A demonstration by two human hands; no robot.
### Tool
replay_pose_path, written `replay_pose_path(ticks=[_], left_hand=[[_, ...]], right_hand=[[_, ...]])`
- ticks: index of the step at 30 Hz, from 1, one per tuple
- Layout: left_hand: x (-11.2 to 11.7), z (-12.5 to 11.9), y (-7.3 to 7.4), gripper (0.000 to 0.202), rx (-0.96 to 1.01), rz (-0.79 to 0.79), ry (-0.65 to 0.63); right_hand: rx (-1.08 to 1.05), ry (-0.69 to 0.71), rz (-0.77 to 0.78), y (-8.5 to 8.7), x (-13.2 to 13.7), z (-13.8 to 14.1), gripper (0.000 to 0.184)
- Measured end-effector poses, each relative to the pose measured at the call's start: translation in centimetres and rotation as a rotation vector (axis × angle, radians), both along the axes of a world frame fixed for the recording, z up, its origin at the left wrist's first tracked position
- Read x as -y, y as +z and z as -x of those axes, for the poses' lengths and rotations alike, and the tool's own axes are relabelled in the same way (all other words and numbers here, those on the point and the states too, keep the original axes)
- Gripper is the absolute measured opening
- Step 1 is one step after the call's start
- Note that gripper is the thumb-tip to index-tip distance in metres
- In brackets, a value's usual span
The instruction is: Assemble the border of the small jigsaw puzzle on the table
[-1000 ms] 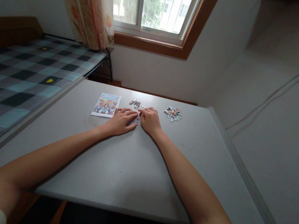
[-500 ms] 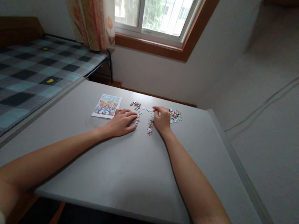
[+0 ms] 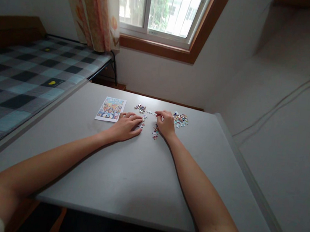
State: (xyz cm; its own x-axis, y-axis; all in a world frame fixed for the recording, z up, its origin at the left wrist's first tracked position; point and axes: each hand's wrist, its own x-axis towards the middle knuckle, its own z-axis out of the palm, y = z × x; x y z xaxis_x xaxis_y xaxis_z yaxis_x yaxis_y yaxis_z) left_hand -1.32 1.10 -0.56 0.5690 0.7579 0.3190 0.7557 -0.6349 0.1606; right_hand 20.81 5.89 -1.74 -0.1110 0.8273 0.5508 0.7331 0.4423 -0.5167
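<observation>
Near the middle of the frame, both hands are at a jigsaw laid out on the pale grey desk (image 3: 125, 176). The left hand (image 3: 127, 127) lies palm down, its fingers apart and loosely stretched, the tips at a short column of puzzle pieces (image 3: 144, 119) just left of centre and partly covering it. The right hand (image 3: 165, 124), just right of centre, has its fingers bent over a second column of pieces (image 3: 155, 135), whose lower end shows beside the palm; whether anything is pinched between its fingers cannot be told. A thin row of pieces (image 3: 151, 112) runs between the tops of the two columns, its right end reaching the right hand's fingertips. Above the left hand sits a small heap of loose pieces (image 3: 140, 108), and right of the right hand spreads a larger heap (image 3: 181, 120). A colourful printed sheet (image 3: 111, 109) lies left of centre, its right edge close to the left hand's fingers. A bed (image 3: 73, 70) with checked bedding fills the left side, and a window (image 3: 170, 8) stands at the top centre beside a patterned curtain (image 3: 93, 10).
</observation>
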Motion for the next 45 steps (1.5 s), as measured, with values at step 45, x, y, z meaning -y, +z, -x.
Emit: replay_pose_path(ticks=[45], left_hand=[[-0.2, 0.2, -0.2, 0.059, -0.029, 0.050, -0.017]], right_hand=[[-0.006, -0.041, 0.040, -0.3, 1.4, -1.5, 0.028]])
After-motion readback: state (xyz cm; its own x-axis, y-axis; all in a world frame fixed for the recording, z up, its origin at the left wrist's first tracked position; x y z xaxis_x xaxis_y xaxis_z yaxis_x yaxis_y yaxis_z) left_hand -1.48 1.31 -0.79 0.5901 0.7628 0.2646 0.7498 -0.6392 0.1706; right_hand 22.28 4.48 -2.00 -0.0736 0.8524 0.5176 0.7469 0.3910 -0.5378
